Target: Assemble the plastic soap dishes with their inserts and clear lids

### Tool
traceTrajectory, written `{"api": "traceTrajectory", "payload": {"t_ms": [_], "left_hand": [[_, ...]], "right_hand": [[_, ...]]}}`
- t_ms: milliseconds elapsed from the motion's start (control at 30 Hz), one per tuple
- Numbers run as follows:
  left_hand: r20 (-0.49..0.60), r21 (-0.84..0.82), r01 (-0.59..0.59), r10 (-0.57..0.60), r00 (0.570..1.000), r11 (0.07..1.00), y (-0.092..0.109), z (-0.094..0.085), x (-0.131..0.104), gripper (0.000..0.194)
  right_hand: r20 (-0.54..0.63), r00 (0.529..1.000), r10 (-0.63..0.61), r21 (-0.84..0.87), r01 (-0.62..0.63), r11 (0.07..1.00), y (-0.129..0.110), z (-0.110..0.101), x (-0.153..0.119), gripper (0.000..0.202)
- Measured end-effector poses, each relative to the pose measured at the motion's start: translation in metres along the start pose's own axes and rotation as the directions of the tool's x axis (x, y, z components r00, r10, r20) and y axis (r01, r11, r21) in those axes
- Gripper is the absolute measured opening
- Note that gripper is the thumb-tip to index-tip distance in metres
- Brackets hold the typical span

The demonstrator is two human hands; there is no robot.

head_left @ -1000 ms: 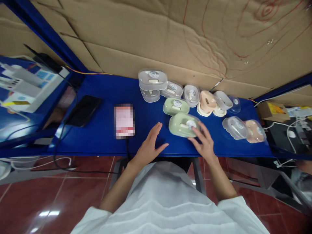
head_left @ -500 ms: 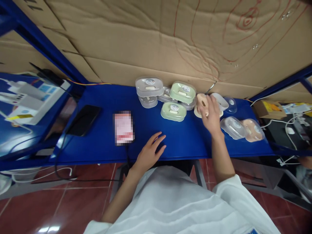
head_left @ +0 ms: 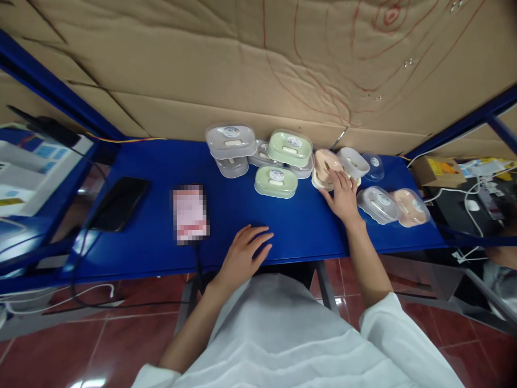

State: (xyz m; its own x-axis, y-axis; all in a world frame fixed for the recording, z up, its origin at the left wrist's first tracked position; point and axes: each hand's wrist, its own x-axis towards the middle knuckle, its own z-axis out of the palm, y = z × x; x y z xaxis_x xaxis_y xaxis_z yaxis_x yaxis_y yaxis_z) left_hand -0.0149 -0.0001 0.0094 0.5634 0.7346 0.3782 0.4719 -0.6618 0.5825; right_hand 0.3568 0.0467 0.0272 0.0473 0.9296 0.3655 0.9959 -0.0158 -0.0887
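My right hand is over a cream plastic piece, with its fingers apart and the fingertips on or just above it. A peach oval soap dish part leans on that cream piece, and my fingers hide some of both. Behind them is a white open oval dish. My left hand rests near the front edge of the blue table, fingers loosely spread and holding nothing. Between the hands, farther back, sits a green soap box with a clear lid.
Another green box and grey boxes are stacked at the back. Right of my hand lie a grey-white box, a peach box and a clear lid. A black phone and a blurred pink packet lie left.
My right hand has drawn back slightly toward me, showing more of the peach part. My left hand has lowered a little, its fingers more relaxed. The camera view has shifted.
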Motion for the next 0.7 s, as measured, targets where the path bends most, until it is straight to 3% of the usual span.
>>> {"api": "traceTrajectory", "payload": {"t_ms": [67, 133, 267, 400, 533, 700], "left_hand": [[0.016, -0.004, -0.009, 0.01, 1.0, 1.0, 0.005, 0.004, -0.003, 0.024], [0.031, 0.002, -0.014, 0.014, 0.999, 1.0, 0.009, 0.008, -0.004, 0.023], [0.039, -0.026, -0.037, 0.038, 0.998, 0.999, 0.019, 0.015, 0.004, 0.031], [0.086, -0.021, -0.102, 0.103, 0.991, 0.995, 0.028, 0.021, 0.021, 0.052], [0.113, 0.094, -0.216, 0.205, 0.972, 0.972, 0.024, 0.024, 0.032, 0.058], [0.138, 0.23, -0.22, 0.192, 0.972, 0.948, 0.011, 0.009, 0.024, 0.036]], "right_hand": [[0.003, 1.0, 0.024, -0.017, -0.024, 1.0, -0.001, 0.003, 0.005, 0.056], [0.002, 0.999, 0.033, -0.006, -0.033, 0.999, 0.001, 0.0, -0.01, 0.05], [-0.021, 1.0, -0.017, 0.153, 0.02, 0.988, -0.008, -0.02, -0.071, 0.042], [0.042, 0.983, -0.179, 0.417, 0.145, 0.897, -0.035, -0.045, -0.119, 0.038], [0.125, 0.95, -0.286, 0.59, 0.161, 0.791, -0.062, -0.055, -0.129, 0.041], [0.109, 0.915, -0.389, 0.506, 0.286, 0.814, -0.086, -0.041, -0.124, 0.048]]}}
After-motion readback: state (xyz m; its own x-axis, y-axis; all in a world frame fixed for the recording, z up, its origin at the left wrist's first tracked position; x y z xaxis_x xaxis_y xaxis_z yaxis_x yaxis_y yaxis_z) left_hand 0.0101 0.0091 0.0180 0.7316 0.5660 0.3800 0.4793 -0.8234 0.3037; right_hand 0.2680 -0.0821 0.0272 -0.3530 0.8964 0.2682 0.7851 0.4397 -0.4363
